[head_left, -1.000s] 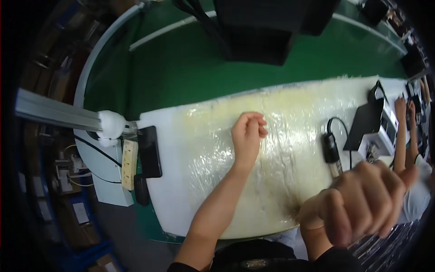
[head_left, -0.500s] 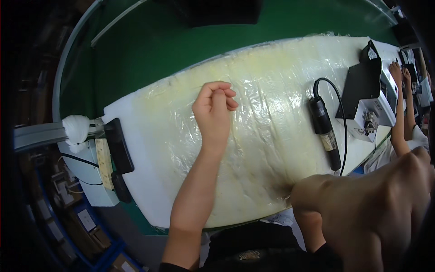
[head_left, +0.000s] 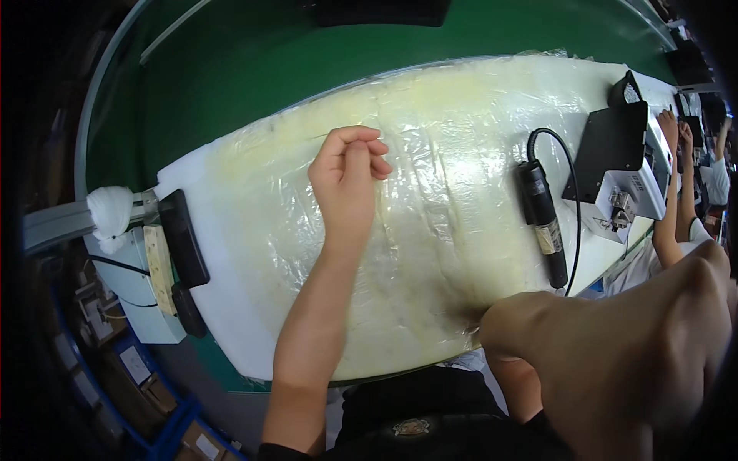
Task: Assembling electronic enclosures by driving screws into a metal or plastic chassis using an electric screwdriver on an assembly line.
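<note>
Right now the left hand (head_left: 347,180) rests on the plastic-wrapped counter (head_left: 461,123), fingers curled closed on nothing visible, so a tug could tear the plastic wrap (head_left: 430,230); the raised right hand (head_left: 638,346) looks loosely fisted, blocking the view.

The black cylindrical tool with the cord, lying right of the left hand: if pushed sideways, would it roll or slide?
The tool is round-bodied and lies flat on the plastic film, so it would probably roll rather than slide. Its cord loops from the far end and would likely drag and limit the roll. The wrinkled film may also slow it.
</note>
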Action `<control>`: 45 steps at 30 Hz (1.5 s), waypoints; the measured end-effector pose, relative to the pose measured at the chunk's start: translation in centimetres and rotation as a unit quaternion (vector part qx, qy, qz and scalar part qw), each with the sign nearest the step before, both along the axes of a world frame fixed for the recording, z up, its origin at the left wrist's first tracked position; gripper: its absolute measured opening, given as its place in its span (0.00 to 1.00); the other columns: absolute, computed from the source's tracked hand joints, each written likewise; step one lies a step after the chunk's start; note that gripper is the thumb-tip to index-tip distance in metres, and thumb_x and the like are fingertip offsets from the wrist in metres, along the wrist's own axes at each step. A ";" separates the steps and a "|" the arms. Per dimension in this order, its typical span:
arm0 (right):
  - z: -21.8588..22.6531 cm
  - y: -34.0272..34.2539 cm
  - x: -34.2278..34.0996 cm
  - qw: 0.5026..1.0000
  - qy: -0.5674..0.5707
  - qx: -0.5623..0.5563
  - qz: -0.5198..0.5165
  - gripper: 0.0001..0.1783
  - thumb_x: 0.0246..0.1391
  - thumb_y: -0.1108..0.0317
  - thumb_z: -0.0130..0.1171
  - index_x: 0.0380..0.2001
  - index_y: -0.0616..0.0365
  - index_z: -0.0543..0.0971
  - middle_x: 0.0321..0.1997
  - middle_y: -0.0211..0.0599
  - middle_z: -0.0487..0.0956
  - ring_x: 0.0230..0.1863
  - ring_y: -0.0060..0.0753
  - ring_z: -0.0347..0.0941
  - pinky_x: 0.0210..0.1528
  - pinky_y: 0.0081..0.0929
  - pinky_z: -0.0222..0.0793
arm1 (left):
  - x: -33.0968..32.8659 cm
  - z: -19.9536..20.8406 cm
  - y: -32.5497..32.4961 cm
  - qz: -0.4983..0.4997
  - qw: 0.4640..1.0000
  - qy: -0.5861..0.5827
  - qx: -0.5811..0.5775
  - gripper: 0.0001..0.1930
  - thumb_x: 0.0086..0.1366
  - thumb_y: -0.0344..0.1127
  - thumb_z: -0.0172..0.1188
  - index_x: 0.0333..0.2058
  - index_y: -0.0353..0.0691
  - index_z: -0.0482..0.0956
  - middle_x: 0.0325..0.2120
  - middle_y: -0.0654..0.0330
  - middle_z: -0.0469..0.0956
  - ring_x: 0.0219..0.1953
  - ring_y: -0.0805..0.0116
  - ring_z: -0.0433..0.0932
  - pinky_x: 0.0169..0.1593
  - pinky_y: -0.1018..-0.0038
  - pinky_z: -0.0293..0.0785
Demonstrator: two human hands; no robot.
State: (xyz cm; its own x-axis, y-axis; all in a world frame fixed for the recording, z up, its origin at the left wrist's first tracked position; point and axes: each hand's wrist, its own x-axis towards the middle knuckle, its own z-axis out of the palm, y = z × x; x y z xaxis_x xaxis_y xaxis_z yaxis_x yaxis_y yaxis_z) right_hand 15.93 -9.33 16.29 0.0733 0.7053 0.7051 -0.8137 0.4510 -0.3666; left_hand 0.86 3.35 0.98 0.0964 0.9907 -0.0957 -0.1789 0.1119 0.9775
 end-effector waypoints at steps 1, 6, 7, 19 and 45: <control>-0.1 0.2 0.0 1.000 0.004 0.000 0.001 0.35 0.66 0.39 0.25 0.23 0.52 0.72 0.10 0.26 0.61 0.09 0.24 0.53 0.40 0.35 0.65 | -0.1 0.0 0.1 -0.003 1.000 -0.003 0.001 0.10 0.66 0.25 0.44 0.35 0.33 0.76 0.26 0.59 0.77 0.24 0.75 0.74 0.29 0.78 0.72; -0.3 0.4 -0.2 1.000 0.000 -0.010 -0.003 0.35 0.66 0.39 0.25 0.23 0.52 0.72 0.10 0.26 0.61 0.09 0.24 0.53 0.41 0.36 0.64 | -0.2 0.0 0.1 -0.004 1.000 -0.017 -0.006 0.10 0.66 0.24 0.44 0.35 0.33 0.76 0.26 0.59 0.77 0.24 0.76 0.75 0.29 0.79 0.72; -0.2 0.4 -0.2 1.000 0.002 -0.010 -0.001 0.35 0.66 0.39 0.25 0.23 0.52 0.72 0.10 0.26 0.61 0.09 0.24 0.53 0.41 0.36 0.64 | -0.2 -0.1 0.1 -0.006 1.000 -0.022 -0.004 0.10 0.66 0.24 0.44 0.35 0.33 0.76 0.26 0.59 0.77 0.24 0.76 0.75 0.29 0.79 0.72; -0.4 0.1 -0.5 1.000 -0.003 -0.018 -0.013 0.34 0.66 0.40 0.25 0.22 0.52 0.71 0.10 0.26 0.61 0.09 0.24 0.53 0.43 0.37 0.63 | 0.0 0.2 0.1 -0.002 1.000 -0.013 -0.012 0.09 0.65 0.25 0.44 0.35 0.32 0.76 0.26 0.57 0.76 0.23 0.73 0.74 0.29 0.76 0.72; -0.7 0.4 -0.4 1.000 0.009 -0.012 -0.012 0.34 0.67 0.41 0.24 0.21 0.51 0.70 0.10 0.26 0.61 0.09 0.24 0.52 0.47 0.39 0.60 | 0.1 0.1 0.1 -0.011 1.000 -0.013 -0.019 0.10 0.66 0.24 0.44 0.35 0.33 0.77 0.27 0.59 0.77 0.24 0.76 0.75 0.30 0.79 0.72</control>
State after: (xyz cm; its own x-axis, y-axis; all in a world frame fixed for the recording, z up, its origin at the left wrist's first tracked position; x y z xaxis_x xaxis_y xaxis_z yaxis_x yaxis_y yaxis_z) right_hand 15.57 -8.98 15.57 0.1036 0.7193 0.6869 -0.8094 0.4623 -0.3621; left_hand 0.97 3.46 1.12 0.1220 0.9840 -0.1299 -0.2016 0.1527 0.9675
